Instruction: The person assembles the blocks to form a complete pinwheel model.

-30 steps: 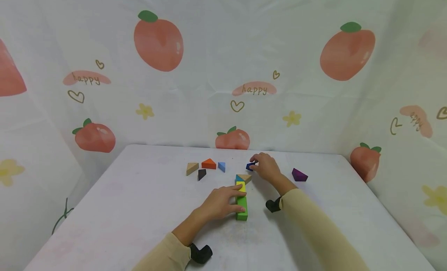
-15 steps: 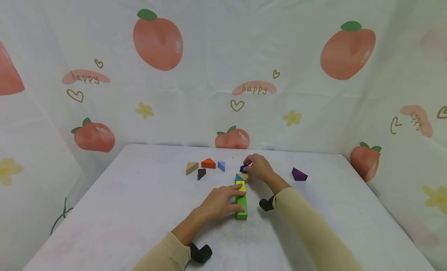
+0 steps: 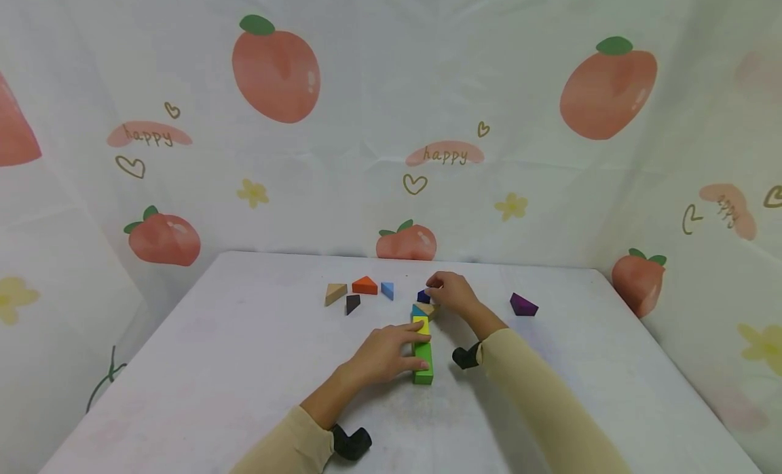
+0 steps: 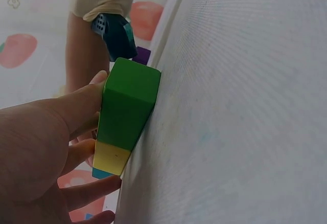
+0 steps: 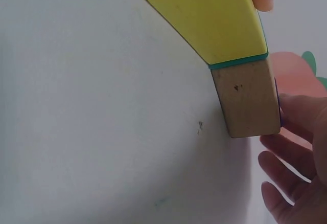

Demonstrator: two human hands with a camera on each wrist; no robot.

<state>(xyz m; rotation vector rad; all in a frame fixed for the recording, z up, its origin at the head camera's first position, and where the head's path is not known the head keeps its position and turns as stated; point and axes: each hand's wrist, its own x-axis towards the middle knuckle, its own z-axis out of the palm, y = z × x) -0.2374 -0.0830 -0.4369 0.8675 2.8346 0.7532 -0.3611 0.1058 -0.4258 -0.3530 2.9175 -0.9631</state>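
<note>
Head view — right hand (image 3: pixel 453 293) pinches part-hidden blue block (image 3: pixel 423 297); left hand (image 3: pixel 381 354), fingers loose, touches green block (image 3: pixel 424 353).

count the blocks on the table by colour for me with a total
plain wood triangular blocks: 2
orange triangular block: 1
light blue triangular block: 1
black block: 1
dark blue block: 1
teal block: 1
yellow block: 1
green block: 1
purple block: 1
total: 10
</note>
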